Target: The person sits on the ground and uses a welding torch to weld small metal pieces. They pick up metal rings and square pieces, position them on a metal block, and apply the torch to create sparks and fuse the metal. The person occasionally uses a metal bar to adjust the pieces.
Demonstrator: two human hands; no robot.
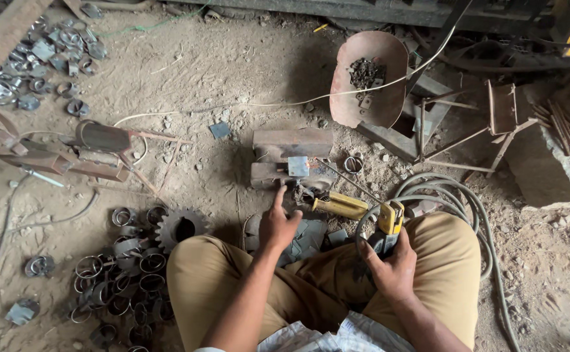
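I sit cross-legged on a dirt floor. My left hand (278, 221) reaches forward with the index finger out, empty, just short of a rusty steel block (285, 146) that carries a small square metal plate (298, 166). My right hand (392, 267) grips a yellow and black electrode holder (389, 225) with a thin rod (347, 179) running up toward the block. A yellow-handled tool (340, 205) lies on the ground between my hands. Flat grey metal pieces (308, 238) rest near my left knee.
A pile of metal rings (125, 274) and a gear wheel (180, 227) lie at the left. More cut metal pieces (44, 58) sit at top left. A rusty pan (366, 78) holds small dark parts. A grey hose (454, 195) coils at right, beside rusty frames (500, 111).
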